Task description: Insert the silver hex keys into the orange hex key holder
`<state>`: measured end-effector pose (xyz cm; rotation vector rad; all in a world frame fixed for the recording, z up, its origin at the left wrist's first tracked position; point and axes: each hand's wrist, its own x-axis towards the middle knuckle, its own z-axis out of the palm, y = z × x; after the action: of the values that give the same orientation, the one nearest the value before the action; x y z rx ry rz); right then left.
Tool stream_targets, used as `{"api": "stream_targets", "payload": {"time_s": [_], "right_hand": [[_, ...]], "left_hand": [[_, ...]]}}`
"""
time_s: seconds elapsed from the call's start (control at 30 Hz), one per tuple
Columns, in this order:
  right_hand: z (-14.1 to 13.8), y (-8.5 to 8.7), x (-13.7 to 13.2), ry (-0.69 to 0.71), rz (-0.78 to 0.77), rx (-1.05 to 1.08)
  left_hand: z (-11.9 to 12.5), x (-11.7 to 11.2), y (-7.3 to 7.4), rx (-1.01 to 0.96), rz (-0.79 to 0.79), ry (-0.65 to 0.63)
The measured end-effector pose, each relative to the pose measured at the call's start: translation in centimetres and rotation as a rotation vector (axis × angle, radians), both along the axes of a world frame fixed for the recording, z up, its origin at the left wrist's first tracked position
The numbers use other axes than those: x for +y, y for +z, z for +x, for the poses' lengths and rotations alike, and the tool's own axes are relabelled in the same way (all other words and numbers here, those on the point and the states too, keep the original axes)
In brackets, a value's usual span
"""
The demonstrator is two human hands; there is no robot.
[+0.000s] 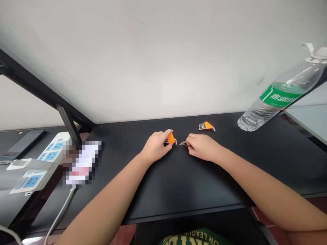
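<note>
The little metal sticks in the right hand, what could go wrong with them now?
The right hand pinches several thin metal sticks in one bunch, so one might slip out onto the black table. Another risk: the left hand holds one orange holder, and a second holder with similar sticks lies nearby, so dropped ones could perhaps get mixed up.

Far hex-key set (pixel 206 126) (on the table (pixel 189 187)) left of the bottle (pixel 278 95)
</note>
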<state>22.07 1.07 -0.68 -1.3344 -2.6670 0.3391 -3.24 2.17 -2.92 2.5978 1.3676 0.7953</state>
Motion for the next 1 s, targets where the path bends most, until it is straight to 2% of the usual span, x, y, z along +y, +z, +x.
{"api": "stream_targets", "payload": {"time_s": [0.13,0.33,0.43,0.53,0.67,0.83,0.93,1.0], "right_hand": [[-0.1,0.2,0.2,-0.045,-0.031,0.143],[-0.1,-0.4,0.4,0.082,-0.049,0.399],[0.1,-0.1,0.4,0.072,-0.102,0.46],[0.1,0.4,0.4,0.002,-0.23,0.518],[-0.6,0.4,0.4,-0.1,-0.48,0.605],[-0.7,0.5,0.8,-0.258,-0.688,0.847],[-0.2,0.7,1.0,-0.212,-0.741,0.929],[-0.2,0.6,0.9,-0.161,-0.775,0.94]], "left_hand": [[0.3,-0.2,0.2,-0.002,-0.002,-0.034],[0.3,-0.4,0.2,-0.026,0.009,-0.114],[0.3,-0.5,0.2,-0.016,0.027,-0.142],[0.9,-0.9,0.5,0.035,0.029,-0.165],[1.9,-1.5,0.9,0.061,0.034,-0.195],[1.5,-0.9,0.5,-0.039,0.039,-0.114],[1.2,-0.7,0.3,-0.067,0.054,-0.08],[1.3,-0.8,0.4,-0.049,0.051,-0.103]]}}
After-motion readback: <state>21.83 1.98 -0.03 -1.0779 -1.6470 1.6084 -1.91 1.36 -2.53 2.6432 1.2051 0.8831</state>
